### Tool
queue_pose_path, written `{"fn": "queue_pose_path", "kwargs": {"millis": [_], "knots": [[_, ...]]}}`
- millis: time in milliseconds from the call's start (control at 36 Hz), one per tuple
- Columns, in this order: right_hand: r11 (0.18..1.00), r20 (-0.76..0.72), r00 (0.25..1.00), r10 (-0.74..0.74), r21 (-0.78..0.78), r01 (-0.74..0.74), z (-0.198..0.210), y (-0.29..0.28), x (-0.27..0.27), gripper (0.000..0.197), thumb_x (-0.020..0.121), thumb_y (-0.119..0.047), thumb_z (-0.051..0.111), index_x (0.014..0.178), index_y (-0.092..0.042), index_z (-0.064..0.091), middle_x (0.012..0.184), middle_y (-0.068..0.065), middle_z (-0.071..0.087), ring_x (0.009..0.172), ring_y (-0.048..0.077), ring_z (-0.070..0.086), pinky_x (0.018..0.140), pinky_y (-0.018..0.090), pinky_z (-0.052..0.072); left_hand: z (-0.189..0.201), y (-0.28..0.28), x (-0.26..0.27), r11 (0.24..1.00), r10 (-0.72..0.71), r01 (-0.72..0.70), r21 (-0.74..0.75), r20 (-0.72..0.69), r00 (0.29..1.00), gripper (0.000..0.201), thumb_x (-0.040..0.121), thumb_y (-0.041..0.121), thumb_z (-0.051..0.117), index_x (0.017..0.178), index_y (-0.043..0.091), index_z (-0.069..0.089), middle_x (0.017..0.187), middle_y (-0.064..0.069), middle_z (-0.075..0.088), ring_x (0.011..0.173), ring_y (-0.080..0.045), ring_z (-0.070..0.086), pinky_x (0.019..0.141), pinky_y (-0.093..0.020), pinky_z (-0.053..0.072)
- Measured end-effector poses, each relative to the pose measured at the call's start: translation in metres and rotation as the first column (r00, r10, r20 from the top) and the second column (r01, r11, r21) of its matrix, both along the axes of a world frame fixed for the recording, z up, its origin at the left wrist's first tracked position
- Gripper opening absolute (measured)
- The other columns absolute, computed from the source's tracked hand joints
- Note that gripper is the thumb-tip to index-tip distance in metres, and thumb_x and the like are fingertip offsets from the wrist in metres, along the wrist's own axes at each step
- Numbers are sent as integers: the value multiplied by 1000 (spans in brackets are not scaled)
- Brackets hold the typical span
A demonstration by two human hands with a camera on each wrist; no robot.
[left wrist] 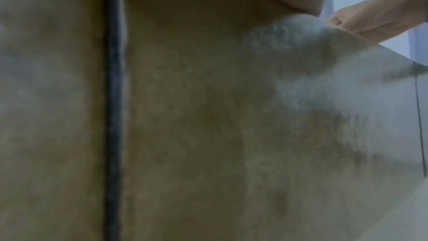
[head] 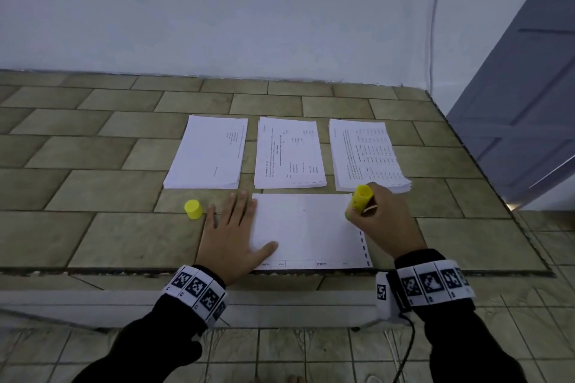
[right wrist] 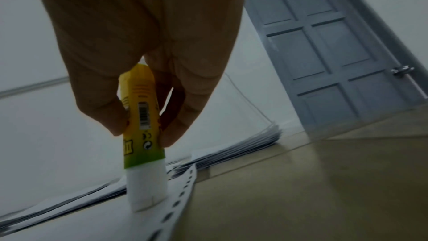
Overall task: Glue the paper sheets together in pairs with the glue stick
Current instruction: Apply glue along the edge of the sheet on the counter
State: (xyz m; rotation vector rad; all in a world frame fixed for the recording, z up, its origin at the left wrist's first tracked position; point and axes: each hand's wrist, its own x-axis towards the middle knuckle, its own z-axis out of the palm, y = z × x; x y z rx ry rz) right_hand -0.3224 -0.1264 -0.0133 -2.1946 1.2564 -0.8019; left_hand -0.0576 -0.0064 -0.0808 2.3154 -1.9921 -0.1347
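Glue stick (right wrist: 142,122), uncapped, tip touching far-right corner of single paper sheet (head: 306,227). Right hand (head: 384,221) grips it w/ curled fingers. Left hand (head: 231,236) lies flat, fingers spread, likely pinning sheet vs sliding. Cap (head: 193,209) beside.

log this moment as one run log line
step: applying glue | right hand: grips glue stick, tip on sheet far right corner | left hand: flat on sheet's left edge | cap: off, on table

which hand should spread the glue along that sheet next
Right. The right hand already grips the uncapped glue stick, tip on the sheet; the left hand lies flat, holding it down.
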Motion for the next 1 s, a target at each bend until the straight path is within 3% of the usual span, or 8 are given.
{"fn": "queue_pose_path", "kwargs": {"millis": [111, 361, 444, 528, 611, 750, 889, 1000], "knots": [[1000, 10, 1000, -7, -19, 8, 2, 6, 4, 16, 87, -11, 60, 75, -11, 50, 69, 6, 56, 64, 22, 55, 61, 43, 51, -5, 0, 2, 997, -26, 24, -73, -26, 999, 85, 90, 67, 17, 153, 12, 29, 161, -9, 21, 149, -27, 19, 115, -60, 12], [901, 147, 903, 404, 108, -421, 5, 56, 73, 12, 84, -13, 68, 85, -9, 57, 90, 5, 60, 78, 17, 60, 71, 36, 54, -5, -3, 5, 999, -15, 12, -49, -62, 998, 71, 96, 49, -1, 154, 16, 23, 162, -5, 15, 149, -26, 15, 115, -57, 7], [860, 124, 863, 491, 91, -502, -1, 67, 91, 13, 85, -16, 68, 86, -12, 56, 90, 5, 58, 79, 19, 57, 72, 41, 53, -5, -3, 6, 999, -30, 28, -44, -44, 999, 64, 102, 42, 11, 147, 9, 42, 153, -13, 38, 140, -32, 38, 105, -65, 30], [848, 76, 852, 517, 88, -522, -4, 72, 101, 15, 85, -17, 68, 92, -12, 55, 91, 5, 56, 79, 21, 55, 73, 43, 51, -6, -1, 8, 999, -50, 50, -4, 8, 999, 64, 90, 39, 34, 145, 7, 43, 152, -14, 40, 138, -33, 40, 100, -65, 37], [849, 46, 854, 519, 91, -521, -4, 72, 102, 19, 85, -18, 69, 95, -10, 55, 93, 7, 56, 79, 21, 54, 73, 41, 50, -6, -1, 9, 998, -61, 61, 1, 28, 998, 67, 86, 40, 37, 145, 7, 42, 152, -15, 40, 138, -34, 41, 99, -66, 39], [864, 35, 868, 495, 92, -496, -3, 65, 87, 18, 82, -18, 69, 91, -8, 57, 90, 7, 58, 77, 19, 56, 71, 41, 51, -2, -2, 3, 997, -37, 37, -60, -1, 999, 58, 99, 37, 23, 142, 7, 48, 149, -15, 44, 135, -34, 45, 99, -66, 37], [888, 48, 895, 444, 105, -447, -1, 51, 51, 14, 79, -22, 67, 87, -12, 59, 91, 4, 60, 78, 17, 58, 71, 39, 53, -6, -3, 3, 1000, -4, 3, -25, -36, 999, 73, 92, 47, -3, 155, 16, 18, 163, -4, 8, 151, -25, 9, 117, -57, 6], [919, 68, 919, 388, 50, -392, 4, 43, 16, 10, 79, -14, 68, 78, -11, 59, 87, 1, 61, 75, 13, 59, 67, 30, 54, -6, -3, 3, 1000, 3, -3, -14, -31, 1000, 77, 87, 48, -10, 156, 19, 10, 163, -2, 0, 151, -21, 0, 118, -54, -1]]}}
